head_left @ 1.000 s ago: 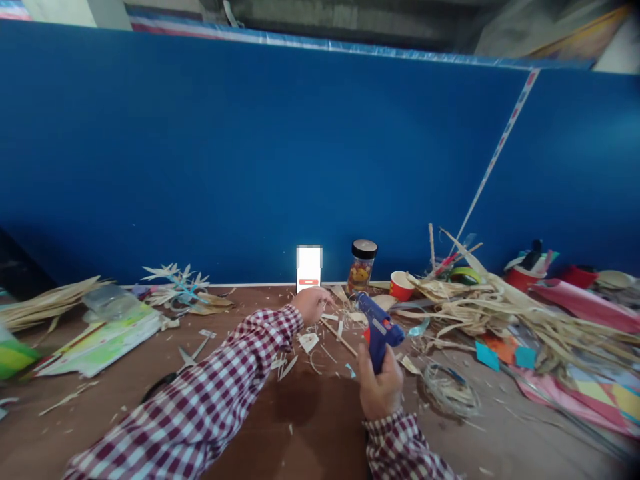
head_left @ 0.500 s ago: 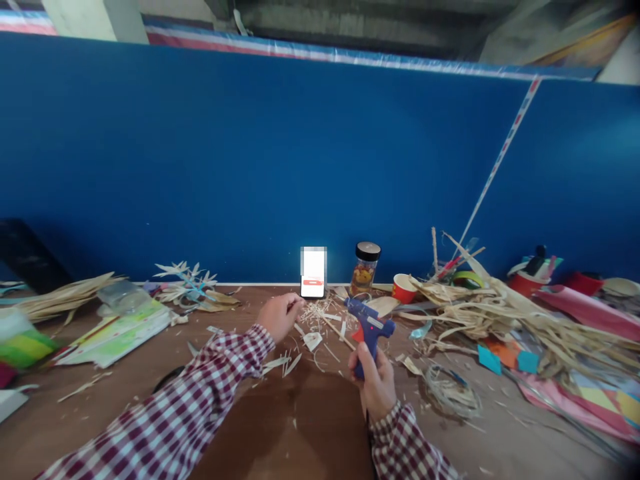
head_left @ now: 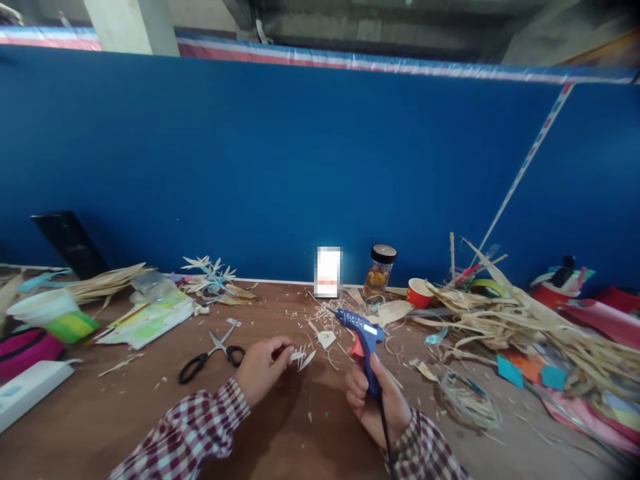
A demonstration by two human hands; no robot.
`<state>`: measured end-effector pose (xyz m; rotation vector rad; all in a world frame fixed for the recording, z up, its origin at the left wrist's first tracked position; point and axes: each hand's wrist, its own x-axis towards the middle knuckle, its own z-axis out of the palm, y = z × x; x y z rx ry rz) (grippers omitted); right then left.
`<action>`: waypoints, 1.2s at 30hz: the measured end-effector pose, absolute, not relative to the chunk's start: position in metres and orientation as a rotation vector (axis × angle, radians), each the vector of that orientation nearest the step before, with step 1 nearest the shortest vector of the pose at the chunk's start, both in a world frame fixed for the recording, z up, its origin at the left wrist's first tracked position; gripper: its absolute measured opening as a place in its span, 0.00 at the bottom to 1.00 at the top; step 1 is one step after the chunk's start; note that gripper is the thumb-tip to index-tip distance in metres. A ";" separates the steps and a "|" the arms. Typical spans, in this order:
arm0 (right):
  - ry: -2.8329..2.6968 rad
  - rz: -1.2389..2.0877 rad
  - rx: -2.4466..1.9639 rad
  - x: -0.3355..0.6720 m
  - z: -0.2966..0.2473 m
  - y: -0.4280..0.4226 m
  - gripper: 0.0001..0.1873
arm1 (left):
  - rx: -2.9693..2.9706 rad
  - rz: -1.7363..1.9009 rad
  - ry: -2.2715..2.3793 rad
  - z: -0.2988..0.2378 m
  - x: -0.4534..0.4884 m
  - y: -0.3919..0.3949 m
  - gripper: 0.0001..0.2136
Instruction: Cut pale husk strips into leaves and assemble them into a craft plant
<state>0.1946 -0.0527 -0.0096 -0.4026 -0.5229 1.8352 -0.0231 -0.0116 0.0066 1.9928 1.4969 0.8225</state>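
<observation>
My right hand [head_left: 377, 400] is wrapped around the handle of a blue hot glue gun [head_left: 369, 343] with an orange trigger. Its nozzle points up and to the left, over scattered pale shavings, and a black cord hangs from the handle. My left hand [head_left: 266, 368] is closed in a pinch low over the table. Pale pointed strips [head_left: 303, 359] show right at its fingertips; whether they are gripped or only lie beside them, I cannot tell. Scissors [head_left: 217, 347] with black handles lie spread to the left of this hand.
A lit phone [head_left: 328, 273] stands against the blue partition, with a black-lidded jar [head_left: 380, 270] and a red paper cup [head_left: 420, 292] to its right. Dried husk strips [head_left: 490, 313] pile up at right. A white power strip [head_left: 35, 393] lies at left.
My left hand has drawn back from near the phone toward me, down to the pale strips, uncovering the scissors. The glue gun stays in my right hand, tilted further left. The camera view has shifted left.
</observation>
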 end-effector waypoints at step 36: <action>-0.969 1.574 -0.775 0.193 -0.021 -0.050 0.13 | 2.031 0.132 2.030 0.004 -0.047 0.009 0.10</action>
